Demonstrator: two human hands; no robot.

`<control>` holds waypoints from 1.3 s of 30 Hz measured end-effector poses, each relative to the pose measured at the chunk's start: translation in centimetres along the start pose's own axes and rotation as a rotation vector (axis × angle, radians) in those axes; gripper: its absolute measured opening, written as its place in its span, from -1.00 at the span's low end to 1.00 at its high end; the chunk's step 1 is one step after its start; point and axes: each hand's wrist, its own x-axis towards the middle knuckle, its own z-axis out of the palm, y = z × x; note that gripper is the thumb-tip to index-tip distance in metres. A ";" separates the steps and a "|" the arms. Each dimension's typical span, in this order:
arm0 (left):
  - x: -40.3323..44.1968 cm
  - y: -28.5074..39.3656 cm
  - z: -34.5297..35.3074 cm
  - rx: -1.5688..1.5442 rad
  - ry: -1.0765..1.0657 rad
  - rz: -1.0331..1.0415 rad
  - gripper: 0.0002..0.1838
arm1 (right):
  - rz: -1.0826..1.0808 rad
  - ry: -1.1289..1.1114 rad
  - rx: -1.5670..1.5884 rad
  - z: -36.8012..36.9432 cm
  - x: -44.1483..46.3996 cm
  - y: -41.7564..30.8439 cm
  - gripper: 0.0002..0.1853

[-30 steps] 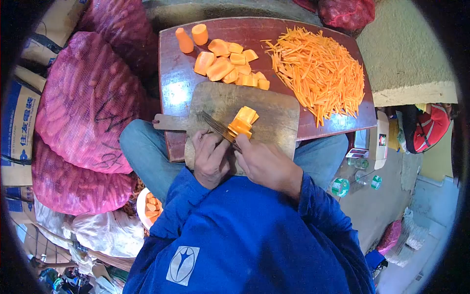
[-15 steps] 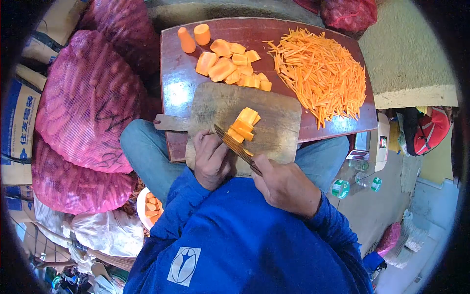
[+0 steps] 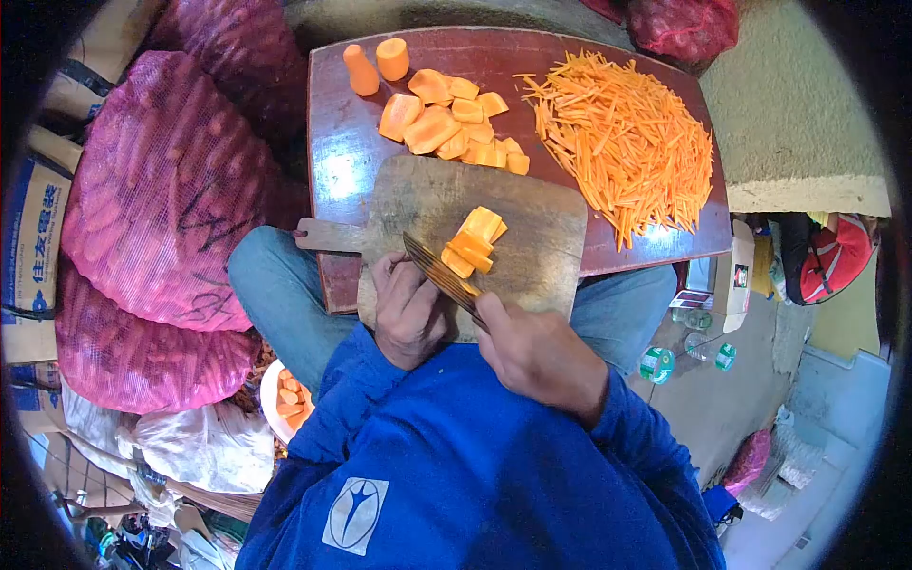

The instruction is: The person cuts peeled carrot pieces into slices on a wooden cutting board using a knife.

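Note:
My right hand grips a knife, its blade slanting up and left over the wooden cutting board. Fingers curled, my left hand rests on the board's lower left beside the blade; what its fingertips press on is hidden. Thin carrot slices lie overlapping just beyond the knife. Behind the board are thick carrot pieces, with two larger carrot chunks standing to their left. A heap of carrot strips covers the right part of the red table.
Pink mesh sacks stand at the left by cardboard boxes. A white bowl of carrot pieces is at the lower left. Plastic bottles stand on the floor at the right, near a red bag.
The knife and my right hand moved right and down, away from the slices, then slightly back up and left. My left hand stays in nearly the same place.

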 end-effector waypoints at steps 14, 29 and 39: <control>0.0 0.3 -0.2 0.024 -0.019 -0.023 -0.56 | -0.055 0.100 0.034 -1.0 -1.9 -1.0 -0.71; -0.2 0.1 0.2 -0.006 0.016 -0.022 -0.60 | -0.064 0.090 0.034 0.7 -0.3 0.1 -0.74; -0.5 0.0 0.3 0.013 0.043 -0.082 -0.70 | -0.079 0.158 0.179 -1.0 2.0 1.5 -0.72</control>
